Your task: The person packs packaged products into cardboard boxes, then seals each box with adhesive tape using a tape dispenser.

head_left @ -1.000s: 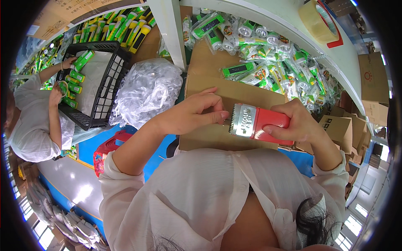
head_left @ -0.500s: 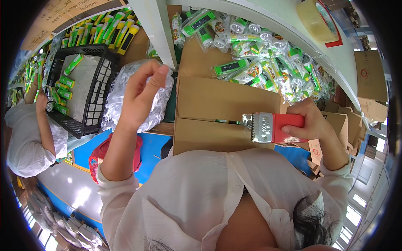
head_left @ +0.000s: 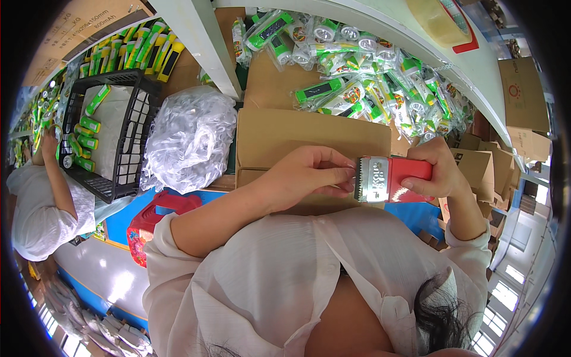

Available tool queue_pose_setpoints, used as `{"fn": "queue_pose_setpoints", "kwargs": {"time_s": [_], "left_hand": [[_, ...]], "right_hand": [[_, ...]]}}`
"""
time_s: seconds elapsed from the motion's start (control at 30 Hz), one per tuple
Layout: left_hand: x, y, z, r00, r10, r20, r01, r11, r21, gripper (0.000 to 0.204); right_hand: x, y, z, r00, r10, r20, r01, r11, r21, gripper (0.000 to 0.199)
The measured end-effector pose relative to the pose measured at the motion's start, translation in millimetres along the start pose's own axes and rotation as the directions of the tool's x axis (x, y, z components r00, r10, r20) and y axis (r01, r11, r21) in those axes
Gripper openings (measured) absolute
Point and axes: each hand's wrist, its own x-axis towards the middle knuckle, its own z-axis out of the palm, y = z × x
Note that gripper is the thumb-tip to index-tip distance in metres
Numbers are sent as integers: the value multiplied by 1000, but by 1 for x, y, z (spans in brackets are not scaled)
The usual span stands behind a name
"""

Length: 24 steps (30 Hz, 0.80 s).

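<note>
Bagged flashlights (head_left: 363, 74) crowd the work surface's (head_left: 270, 80) far edge. The cardboard box (head_left: 303, 132) has its flaps folded over, untaped where visible. At its right edge, the right hand (head_left: 439, 171) clasps a red tape dispenser (head_left: 399, 179); beside its teeth the left hand (head_left: 306, 177) half curls, any hold unclear to me.

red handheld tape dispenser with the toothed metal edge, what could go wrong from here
The bare left hand has its fingertips close to the toothed silver metal edge, so a slip might nick them. Only the right hand visibly grips the red handheld tape dispenser, so a loosened hold could drop it against the brown cardboard carton.
</note>
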Motion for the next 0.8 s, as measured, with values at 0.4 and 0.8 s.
{"fn": "queue_pose_setpoints", "kwargs": {"time_s": [0.4,0.8], "left_hand": [[-7,-4,-5,995,78,-56,-72,992,100,13],[-110,43,-69,923,213,-321,-126,954,272,9]], "right_hand": [[17,-23,-12,980,42,194,-18,992,-121,34],[12,-7,-19,988,32,149,-14,993,-116,31]]}}
